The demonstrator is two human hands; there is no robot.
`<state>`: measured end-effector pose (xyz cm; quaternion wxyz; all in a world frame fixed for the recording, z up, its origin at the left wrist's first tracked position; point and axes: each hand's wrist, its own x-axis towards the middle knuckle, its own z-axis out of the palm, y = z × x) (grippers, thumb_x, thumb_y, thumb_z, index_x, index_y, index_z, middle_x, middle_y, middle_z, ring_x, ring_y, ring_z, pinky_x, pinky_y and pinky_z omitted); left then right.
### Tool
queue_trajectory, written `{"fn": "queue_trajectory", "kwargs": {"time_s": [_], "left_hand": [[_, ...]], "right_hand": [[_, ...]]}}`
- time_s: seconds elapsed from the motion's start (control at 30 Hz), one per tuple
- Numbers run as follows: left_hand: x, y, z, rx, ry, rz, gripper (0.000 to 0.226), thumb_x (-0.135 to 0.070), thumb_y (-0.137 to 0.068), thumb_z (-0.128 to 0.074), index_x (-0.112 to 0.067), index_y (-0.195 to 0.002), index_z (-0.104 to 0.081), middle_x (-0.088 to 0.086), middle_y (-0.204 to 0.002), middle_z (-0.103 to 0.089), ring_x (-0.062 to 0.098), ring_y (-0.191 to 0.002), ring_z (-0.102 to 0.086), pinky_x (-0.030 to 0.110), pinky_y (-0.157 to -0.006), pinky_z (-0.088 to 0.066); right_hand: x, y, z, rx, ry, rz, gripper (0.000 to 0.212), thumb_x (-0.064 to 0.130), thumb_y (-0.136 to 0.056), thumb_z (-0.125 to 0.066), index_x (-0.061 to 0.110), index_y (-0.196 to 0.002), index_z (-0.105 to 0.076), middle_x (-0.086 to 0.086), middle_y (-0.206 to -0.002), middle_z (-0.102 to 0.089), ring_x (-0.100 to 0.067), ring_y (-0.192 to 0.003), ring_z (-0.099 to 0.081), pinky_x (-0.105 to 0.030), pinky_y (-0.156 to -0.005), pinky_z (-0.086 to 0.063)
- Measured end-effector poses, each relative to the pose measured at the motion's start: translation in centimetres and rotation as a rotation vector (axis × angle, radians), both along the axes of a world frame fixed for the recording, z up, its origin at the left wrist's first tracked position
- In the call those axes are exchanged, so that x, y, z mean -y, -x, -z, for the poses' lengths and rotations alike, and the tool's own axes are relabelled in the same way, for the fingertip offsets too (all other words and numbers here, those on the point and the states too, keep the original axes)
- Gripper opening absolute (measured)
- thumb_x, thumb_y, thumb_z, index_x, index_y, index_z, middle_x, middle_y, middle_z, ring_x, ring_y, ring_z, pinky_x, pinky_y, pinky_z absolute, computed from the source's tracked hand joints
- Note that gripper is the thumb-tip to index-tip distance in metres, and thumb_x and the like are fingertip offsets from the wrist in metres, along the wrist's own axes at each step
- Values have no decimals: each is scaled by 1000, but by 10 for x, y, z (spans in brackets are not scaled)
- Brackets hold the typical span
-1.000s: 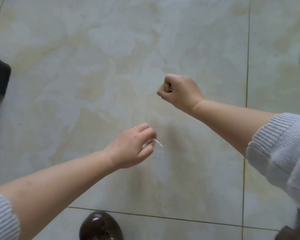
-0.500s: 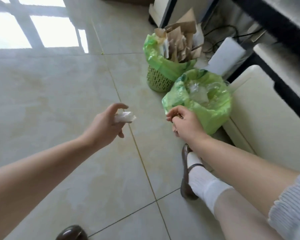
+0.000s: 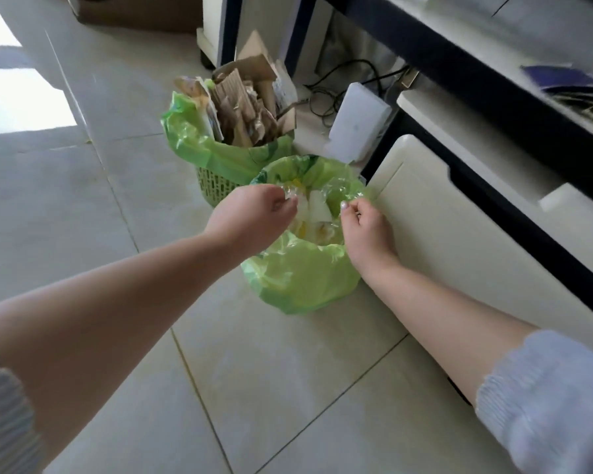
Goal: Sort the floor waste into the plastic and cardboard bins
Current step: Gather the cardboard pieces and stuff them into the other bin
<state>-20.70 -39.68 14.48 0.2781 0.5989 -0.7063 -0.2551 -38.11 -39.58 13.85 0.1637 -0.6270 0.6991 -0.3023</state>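
Two bins lined with green bags stand on the tiled floor. The near plastic bin [image 3: 302,285] holds clear and white wrappers. The far cardboard bin [image 3: 216,155] is a green woven basket stuffed with torn cardboard [image 3: 250,107]. Both my hands hover over the near bin's opening. My left hand [image 3: 254,213] pinches a crinkled clear plastic scrap [image 3: 290,197] at its fingertips, above the waste inside. My right hand [image 3: 365,230] is by the bin's right rim with its fingers curled tight. A small scrap seen in it earlier is hidden inside them.
A cream cabinet [image 3: 459,234] stands just right of the near bin, under a dark-edged desk [image 3: 493,80]. A white box [image 3: 356,121] and black cables [image 3: 339,80] lie behind the bins. A brown box [image 3: 134,12] sits at the far top. Open tiled floor [image 3: 83,200] spreads left.
My view swung from bare floor to the bins. Both hands, each carrying a picked-up scrap, moved forward and now hang over the near bin's opening.
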Motion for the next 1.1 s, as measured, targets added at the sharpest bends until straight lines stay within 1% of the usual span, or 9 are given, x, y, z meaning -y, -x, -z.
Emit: {"fn": "queue_trajectory", "kwargs": {"time_s": [0.1, 0.2, 0.3, 0.37, 0.43, 0.53, 0.77, 0.9, 1.1], "left_hand": [[38, 7, 17, 227, 208, 63, 32, -33, -89, -49, -15, -63, -42, -2, -67, -47, 19, -58, -46, 27, -50, -35], [74, 18, 31, 337, 289, 191, 20, -35, -86, -57, -16, -85, -52, 3, -93, -53, 21, -76, -51, 30, -61, -42], [105, 34, 44, 546, 159, 297, 50, -38, -84, -59, -13, -125, -47, 12, -124, -45, 31, -114, -47, 41, -90, -45], [121, 46, 55, 716, 5, 385, 79, -43, -84, -57, -11, -145, -17, 17, -149, -22, 34, -138, -21, 46, -109, -31], [131, 58, 70, 828, -155, 444, 93, -47, -87, -52, -9, -147, 8, 14, -157, 4, 31, -144, 3, 47, -116, -16], [133, 72, 93, 939, -282, 497, 95, -51, -87, -48, -9, -145, 15, 12, -156, 16, 28, -144, 13, 48, -117, -6], [128, 58, 58, 857, -6, 551, 102, -61, -77, -55, -20, -147, 6, 8, -157, 5, 28, -145, 4, 47, -114, -24], [100, 46, 6, 814, -164, 529, 97, -64, -72, -59, -37, -145, -1, 5, -156, 17, 28, -144, 11, 54, -105, -33], [29, 47, -94, 526, -345, 397, 74, -44, -78, -66, -30, -142, -30, 10, -153, -20, 32, -138, -26, 47, -107, -33]], "right_hand": [[39, 2, 17, -263, -23, -172, 17, 25, -95, -40, 14, -105, -49, -5, -96, -53, -24, -74, -47, -31, -61, -31], [72, 4, 33, -528, -183, -276, 39, 22, -90, -44, 18, -128, -37, -11, -129, -37, -32, -106, -47, -34, -76, -34], [87, 9, 46, -636, -319, -373, 64, 24, -90, -48, 15, -144, -16, -12, -146, -26, -33, -132, -30, -42, -98, -33], [94, 14, 53, -721, -415, -444, 78, 37, -90, -49, 11, -148, -4, -12, -154, -16, -29, -142, -14, -44, -113, -21], [99, 17, 58, -789, -508, -493, 87, 50, -89, -47, 9, -148, 2, -10, -158, -6, -26, -145, -4, -45, -117, -11], [104, 19, 66, -797, -596, -524, 85, 52, -90, -43, 10, -148, 1, -9, -158, -3, -25, -145, -3, -47, -118, -7], [93, 38, 42, -654, -453, -470, 66, 45, -88, -50, 15, -141, -26, -12, -154, -16, -29, -144, -7, -50, -116, -14], [63, 45, -4, -471, -491, -373, 71, 45, -88, -50, 23, -147, -17, -12, -157, -7, -29, -145, 2, -49, -115, -3], [-28, 62, -104, -205, -370, -112, 64, 29, -88, -58, 20, -145, -28, -11, -153, -26, -28, -144, -12, -40, -117, -11]]}}
